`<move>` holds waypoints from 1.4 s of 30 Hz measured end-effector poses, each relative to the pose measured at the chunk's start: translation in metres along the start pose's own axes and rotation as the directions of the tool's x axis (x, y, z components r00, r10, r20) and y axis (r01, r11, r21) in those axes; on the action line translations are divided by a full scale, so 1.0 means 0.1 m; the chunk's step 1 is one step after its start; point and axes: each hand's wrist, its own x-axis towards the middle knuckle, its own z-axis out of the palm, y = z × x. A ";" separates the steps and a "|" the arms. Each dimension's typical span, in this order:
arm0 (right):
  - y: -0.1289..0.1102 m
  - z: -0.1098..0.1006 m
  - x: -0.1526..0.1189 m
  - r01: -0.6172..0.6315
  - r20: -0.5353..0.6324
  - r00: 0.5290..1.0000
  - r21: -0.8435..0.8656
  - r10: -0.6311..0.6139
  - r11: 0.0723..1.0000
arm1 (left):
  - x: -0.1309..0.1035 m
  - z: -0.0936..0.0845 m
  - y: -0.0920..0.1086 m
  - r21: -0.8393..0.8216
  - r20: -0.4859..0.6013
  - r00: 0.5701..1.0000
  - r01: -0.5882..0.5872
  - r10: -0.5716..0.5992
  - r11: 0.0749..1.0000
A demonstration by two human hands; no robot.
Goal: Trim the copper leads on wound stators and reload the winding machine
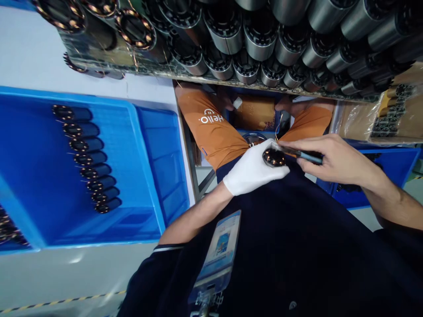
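Note:
In the head view my left hand (251, 169) wears a white glove and is wrapped round a wound motor stator (274, 157). The stator's end with its ring of copper coils faces up toward me; its body is mostly hidden by the glove. My bare right hand (345, 157) grips a slim hand tool with a grey-blue handle (309, 157). The tool's tip reaches the stator's upper right edge, close to my left fingertips. Its exact kind I cannot make out. A thin copper wire (280, 125) rises just above the tip.
Stacked bare stator cores (228, 39) fill the bench ahead, with several copper-wound ones (135, 28) at its left. A blue bin (132, 132) on the left holds a row of wound stators (89, 145). Below the bench sits a cardboard box (254, 112); another blue bin (403, 171) is at right.

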 end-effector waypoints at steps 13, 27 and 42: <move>0.11 0.10 0.54 -0.221 0.338 0.941 0.683 -0.033 0.696 | -0.40 -0.32 -0.30 0.682 0.112 0.559 -0.644 0.822 0.346; 0.02 0.61 1.24 -0.175 0.434 0.900 0.442 -0.039 0.880 | -2.17 -2.02 -1.49 0.103 -0.986 0.168 0.694 -0.021 0.712; 0.44 0.81 1.04 -0.400 0.349 0.899 0.404 0.265 0.823 | -2.47 -2.73 -2.38 0.133 -0.989 0.047 0.683 0.139 0.718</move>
